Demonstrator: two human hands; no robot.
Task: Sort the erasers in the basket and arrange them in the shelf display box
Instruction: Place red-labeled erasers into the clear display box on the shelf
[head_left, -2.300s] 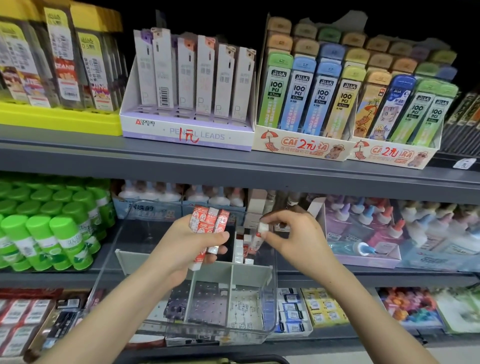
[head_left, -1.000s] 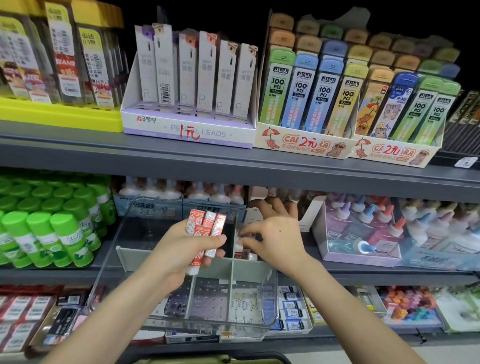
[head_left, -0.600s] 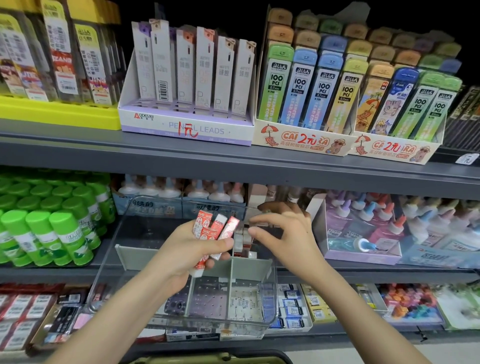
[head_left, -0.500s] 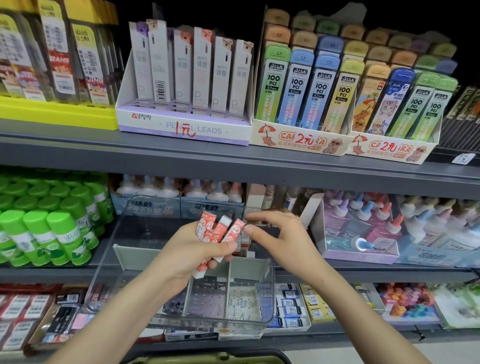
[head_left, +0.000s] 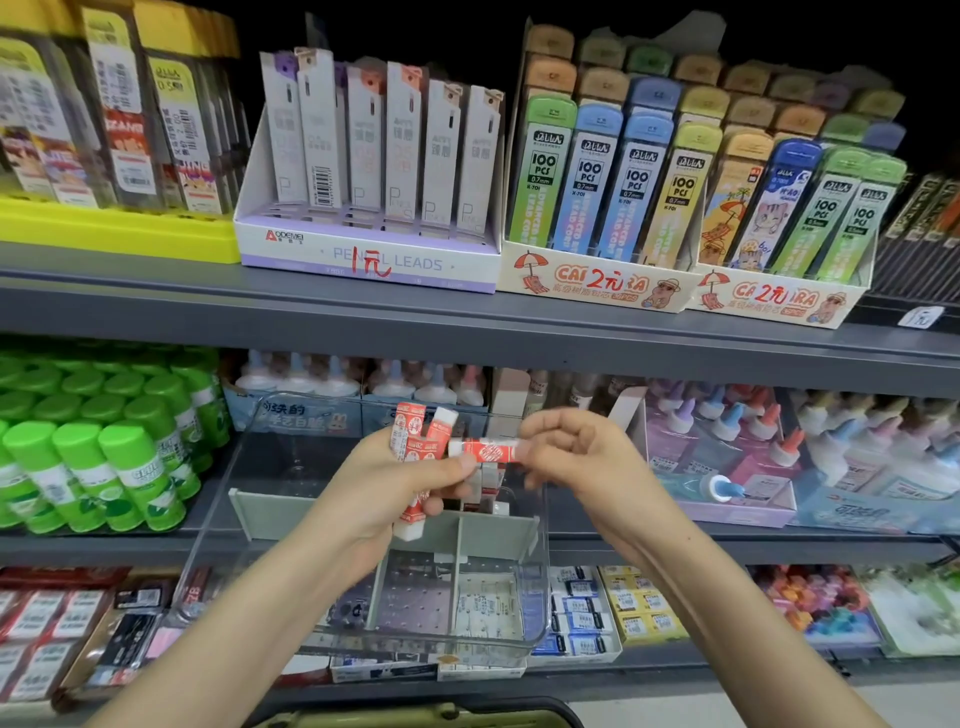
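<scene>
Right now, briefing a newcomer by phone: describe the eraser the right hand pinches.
Find the clear display box before the middle shelf. Above it, the right hand pinches one red-and-white eraser. It alone lies horizontal; the left hand's bundle stands upright.

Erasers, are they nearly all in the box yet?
Not yet. A few erasers already stand in the display box. The left hand holds a bunch, and the right hand pinches one eraser. Those still need placing; the front sections look unfilled.
</scene>
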